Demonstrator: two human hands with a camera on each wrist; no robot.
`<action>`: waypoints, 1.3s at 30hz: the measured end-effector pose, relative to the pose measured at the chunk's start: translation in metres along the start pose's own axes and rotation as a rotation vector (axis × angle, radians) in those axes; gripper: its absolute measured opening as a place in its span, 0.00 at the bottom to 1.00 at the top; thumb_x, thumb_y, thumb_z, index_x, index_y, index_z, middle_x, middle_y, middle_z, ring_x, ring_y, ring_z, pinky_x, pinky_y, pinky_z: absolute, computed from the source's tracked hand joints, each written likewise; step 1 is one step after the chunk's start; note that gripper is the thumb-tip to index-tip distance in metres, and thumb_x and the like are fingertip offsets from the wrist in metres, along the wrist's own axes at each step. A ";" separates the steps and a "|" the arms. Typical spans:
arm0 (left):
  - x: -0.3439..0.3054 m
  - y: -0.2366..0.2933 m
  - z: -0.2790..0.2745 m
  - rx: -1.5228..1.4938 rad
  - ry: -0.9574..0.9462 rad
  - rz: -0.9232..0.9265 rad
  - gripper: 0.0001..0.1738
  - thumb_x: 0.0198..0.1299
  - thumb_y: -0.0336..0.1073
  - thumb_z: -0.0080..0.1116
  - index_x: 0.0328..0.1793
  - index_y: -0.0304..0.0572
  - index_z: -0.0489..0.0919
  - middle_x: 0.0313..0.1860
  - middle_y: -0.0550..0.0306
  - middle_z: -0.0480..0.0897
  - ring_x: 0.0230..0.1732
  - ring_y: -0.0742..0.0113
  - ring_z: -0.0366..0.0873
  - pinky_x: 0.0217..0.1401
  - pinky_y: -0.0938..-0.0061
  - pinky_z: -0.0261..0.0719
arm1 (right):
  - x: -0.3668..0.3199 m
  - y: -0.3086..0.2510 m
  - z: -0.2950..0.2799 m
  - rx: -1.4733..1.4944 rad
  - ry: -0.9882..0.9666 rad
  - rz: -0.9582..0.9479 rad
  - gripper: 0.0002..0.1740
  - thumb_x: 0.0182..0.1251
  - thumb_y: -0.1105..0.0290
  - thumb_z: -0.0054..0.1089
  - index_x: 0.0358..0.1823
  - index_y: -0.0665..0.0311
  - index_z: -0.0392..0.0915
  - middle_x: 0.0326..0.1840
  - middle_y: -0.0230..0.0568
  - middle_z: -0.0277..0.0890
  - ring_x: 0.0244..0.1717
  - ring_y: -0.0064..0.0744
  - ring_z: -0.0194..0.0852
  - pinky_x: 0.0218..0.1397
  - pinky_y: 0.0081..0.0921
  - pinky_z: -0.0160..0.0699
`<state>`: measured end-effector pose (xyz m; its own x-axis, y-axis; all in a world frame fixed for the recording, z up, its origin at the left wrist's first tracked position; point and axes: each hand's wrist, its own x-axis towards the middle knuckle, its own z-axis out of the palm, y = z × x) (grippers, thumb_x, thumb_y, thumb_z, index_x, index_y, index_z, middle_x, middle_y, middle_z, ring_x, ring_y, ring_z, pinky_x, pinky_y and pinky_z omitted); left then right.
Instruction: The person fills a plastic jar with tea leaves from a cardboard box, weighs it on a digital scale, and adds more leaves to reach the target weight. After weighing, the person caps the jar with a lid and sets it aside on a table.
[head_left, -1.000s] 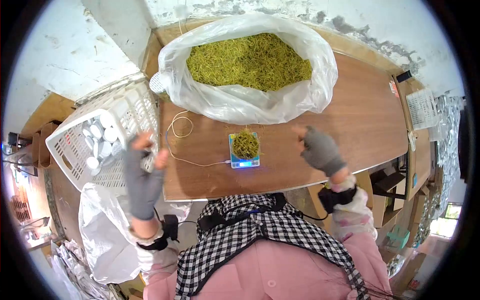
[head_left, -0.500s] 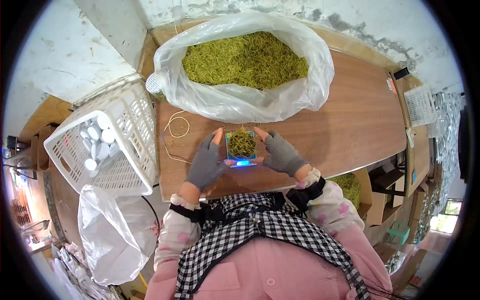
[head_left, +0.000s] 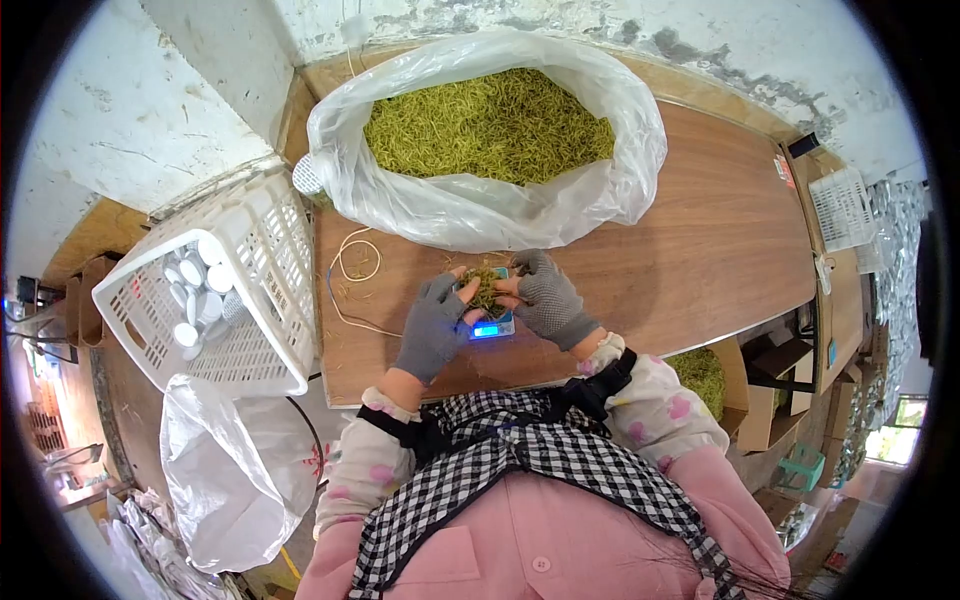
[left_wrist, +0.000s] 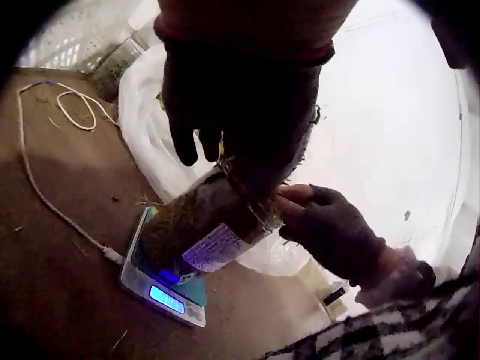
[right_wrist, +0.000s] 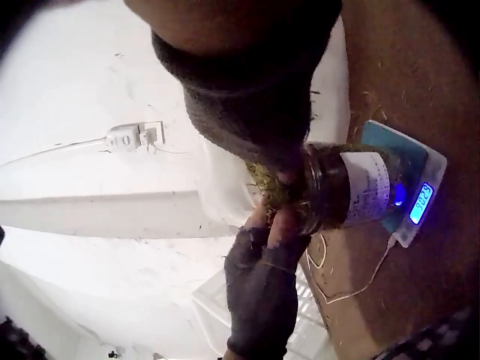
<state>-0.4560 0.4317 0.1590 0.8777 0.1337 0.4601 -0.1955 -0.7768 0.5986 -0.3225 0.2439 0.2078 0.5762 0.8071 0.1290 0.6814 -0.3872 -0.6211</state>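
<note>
A labelled clear jar (right_wrist: 365, 189) stands on a small lit digital scale (left_wrist: 161, 292), with thin yellow-green dried strands (head_left: 484, 288) heaped at its mouth. Both hands wear grey fingerless gloves. From the left, my left hand (head_left: 428, 330) pinches the strands at the rim with thumb and fingers. Opposite it, my right hand (head_left: 553, 303) has bent fingers gripping the same heap. The two hands face each other closely over the jar. In each wrist view the near hand is dark and its fingertips are partly hidden.
Behind the scale sits a large plastic bag (head_left: 500, 215) full of the same strands. A white crate (head_left: 290, 300) holding white lids is at the left. The scale's white cable (head_left: 365, 322) loops across the table (head_left: 720, 230). Below the table's right edge is a box of strands (head_left: 698, 378).
Both hands came down and inward from raised, wide-apart positions to either side of the scale. Since then they have closed in on the strands at the jar's mouth.
</note>
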 end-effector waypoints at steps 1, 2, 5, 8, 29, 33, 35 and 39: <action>0.001 0.001 0.002 0.001 0.000 0.000 0.30 0.63 0.47 0.68 0.68 0.44 0.80 0.69 0.41 0.75 0.67 0.39 0.72 0.70 0.53 0.73 | 0.002 0.003 0.004 -0.062 0.057 -0.082 0.13 0.62 0.60 0.74 0.46 0.56 0.91 0.61 0.50 0.75 0.57 0.49 0.78 0.59 0.41 0.78; 0.001 0.002 0.003 0.052 0.015 0.002 0.26 0.62 0.45 0.68 0.65 0.44 0.83 0.69 0.41 0.76 0.66 0.39 0.73 0.68 0.53 0.75 | 0.003 0.007 0.008 -0.062 0.056 -0.083 0.13 0.62 0.60 0.74 0.46 0.56 0.91 0.61 0.50 0.75 0.57 0.49 0.78 0.59 0.41 0.78; 0.003 0.011 0.004 0.141 0.027 -0.030 0.22 0.60 0.43 0.69 0.59 0.45 0.86 0.67 0.41 0.77 0.64 0.39 0.74 0.66 0.52 0.76 | 0.017 0.006 -0.001 -0.106 0.008 -0.083 0.10 0.63 0.61 0.73 0.39 0.57 0.90 0.57 0.49 0.78 0.55 0.50 0.79 0.59 0.40 0.79; 0.005 0.014 0.003 0.137 0.031 -0.092 0.24 0.59 0.43 0.71 0.61 0.46 0.86 0.67 0.40 0.76 0.64 0.39 0.74 0.66 0.52 0.76 | 0.054 0.021 -0.045 0.120 -0.074 -0.020 0.11 0.63 0.61 0.72 0.41 0.58 0.89 0.54 0.52 0.80 0.55 0.50 0.80 0.61 0.40 0.79; -0.095 -0.015 -0.051 -0.262 0.260 -0.729 0.27 0.71 0.38 0.64 0.72 0.39 0.73 0.57 0.49 0.75 0.51 0.63 0.81 0.53 0.68 0.82 | 0.176 0.126 -0.112 0.146 0.186 0.488 0.20 0.56 0.56 0.83 0.34 0.66 0.86 0.29 0.35 0.83 0.32 0.25 0.77 0.40 0.29 0.79; -0.072 -0.011 -0.048 -0.142 0.155 -0.567 0.26 0.69 0.38 0.66 0.71 0.40 0.75 0.59 0.43 0.77 0.48 0.56 0.82 0.53 0.65 0.83 | 0.114 0.059 -0.103 0.249 0.067 0.108 0.18 0.55 0.59 0.83 0.37 0.65 0.88 0.32 0.38 0.85 0.34 0.29 0.80 0.40 0.31 0.79; -0.059 -0.005 -0.044 -0.110 0.097 -0.526 0.26 0.69 0.38 0.66 0.71 0.40 0.75 0.61 0.41 0.77 0.49 0.53 0.82 0.53 0.65 0.84 | 0.077 0.024 -0.077 0.194 0.032 -0.091 0.14 0.55 0.64 0.81 0.36 0.64 0.87 0.35 0.40 0.82 0.34 0.35 0.81 0.39 0.31 0.79; -0.024 0.017 -0.032 -0.082 0.098 -0.289 0.26 0.68 0.41 0.64 0.70 0.42 0.77 0.66 0.40 0.75 0.58 0.44 0.78 0.60 0.57 0.80 | 0.030 -0.014 -0.025 0.061 0.012 -0.122 0.10 0.55 0.67 0.79 0.34 0.62 0.87 0.42 0.41 0.78 0.42 0.41 0.80 0.44 0.34 0.78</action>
<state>-0.4942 0.4349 0.1788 0.8566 0.4031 0.3220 0.0173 -0.6462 0.7629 -0.3029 0.2626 0.2398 0.4959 0.8412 0.2156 0.7183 -0.2579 -0.6461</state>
